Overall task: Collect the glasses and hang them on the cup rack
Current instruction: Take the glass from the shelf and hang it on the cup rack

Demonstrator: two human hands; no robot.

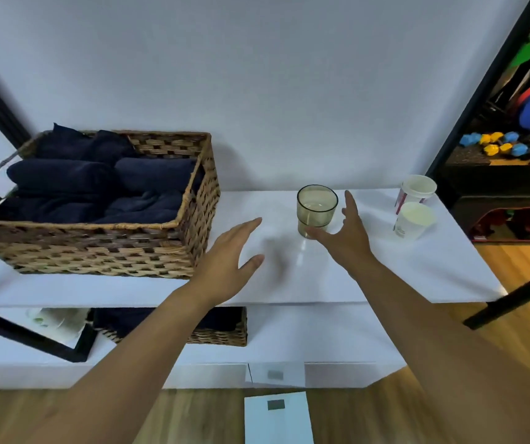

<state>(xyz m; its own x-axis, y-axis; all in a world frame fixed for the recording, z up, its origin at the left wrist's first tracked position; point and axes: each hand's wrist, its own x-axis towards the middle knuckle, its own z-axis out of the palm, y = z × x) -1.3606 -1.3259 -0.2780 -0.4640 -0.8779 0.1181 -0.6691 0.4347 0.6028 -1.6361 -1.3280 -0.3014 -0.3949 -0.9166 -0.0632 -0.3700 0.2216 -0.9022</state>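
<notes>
The right hand's thumb covers the glass's base at five o'clock. The left forearm hides much of the lower basket. Print on both paper cups is too small to read.

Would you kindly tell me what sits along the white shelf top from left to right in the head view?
Wicker basket of dark blue towels → left hand → tinted glass → right hand → two paper cups.

A home: wicker basket of towels on white shelf.
</notes>
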